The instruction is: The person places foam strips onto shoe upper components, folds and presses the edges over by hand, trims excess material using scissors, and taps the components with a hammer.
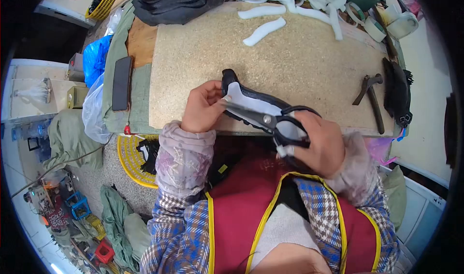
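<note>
My right hand (325, 141) grips a pair of black-handled scissors (267, 120), fingers in the loops and blades pointing left. Under the blades lies a long black strap-like piece (263, 97) lined with a white foam strip (249, 101), over the near edge of the work board. My left hand (203, 109) pinches this piece near its left end, close to the scissors' tips. The scissors partly cover the lining, and whether the blades touch it I cannot tell. My right hand hides the piece's right end.
Loose white foam strips (265, 31) lie at the back of the board (193, 52), beside a black cloth heap (176, 6) and a tape roll (375, 29). A hammer (372, 95) and black strap bundle (398, 93) lie right; a phone (122, 83) left.
</note>
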Demonstrator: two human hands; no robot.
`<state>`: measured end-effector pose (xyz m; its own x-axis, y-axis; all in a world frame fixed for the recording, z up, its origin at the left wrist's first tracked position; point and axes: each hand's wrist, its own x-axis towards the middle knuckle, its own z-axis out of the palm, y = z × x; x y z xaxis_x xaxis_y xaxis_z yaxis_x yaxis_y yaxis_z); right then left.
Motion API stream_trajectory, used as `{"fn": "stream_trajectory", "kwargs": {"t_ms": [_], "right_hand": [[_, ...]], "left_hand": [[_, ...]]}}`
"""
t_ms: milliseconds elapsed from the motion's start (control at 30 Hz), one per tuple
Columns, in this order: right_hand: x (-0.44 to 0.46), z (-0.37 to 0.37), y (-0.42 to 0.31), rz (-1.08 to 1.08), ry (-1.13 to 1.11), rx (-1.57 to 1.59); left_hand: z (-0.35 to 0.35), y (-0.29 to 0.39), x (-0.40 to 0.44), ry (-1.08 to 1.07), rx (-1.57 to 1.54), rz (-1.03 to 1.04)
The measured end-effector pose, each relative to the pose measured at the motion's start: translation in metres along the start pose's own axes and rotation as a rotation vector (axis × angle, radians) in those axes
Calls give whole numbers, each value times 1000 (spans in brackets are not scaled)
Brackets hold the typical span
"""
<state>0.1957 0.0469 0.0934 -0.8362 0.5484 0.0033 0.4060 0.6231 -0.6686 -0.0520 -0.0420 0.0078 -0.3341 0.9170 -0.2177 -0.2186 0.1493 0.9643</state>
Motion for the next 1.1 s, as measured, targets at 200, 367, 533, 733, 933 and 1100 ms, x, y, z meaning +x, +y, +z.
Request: {"fn": "stream_trajectory", "kwargs": {"t_ms": [200,367,533,733,933,1100], "right_hand": [[3,14,29,28,70,-90],[1,9,38,93,51,-106],[-4,13,41,38,85,-182],[-6,13,42,-4,122,-183],[-3,13,43,-27,121,-181],[11,16,41,-67,129,-200]], "left_hand": [[-2,17,22,-68,26,-255],[0,3,18,-17,-75,-155],[16,7,-5,105,-175,-114],[20,0,-8,162,-304,-121],[25,3,-12,149,-341,-133],[33,11,-16,150,-345,-140]]}}
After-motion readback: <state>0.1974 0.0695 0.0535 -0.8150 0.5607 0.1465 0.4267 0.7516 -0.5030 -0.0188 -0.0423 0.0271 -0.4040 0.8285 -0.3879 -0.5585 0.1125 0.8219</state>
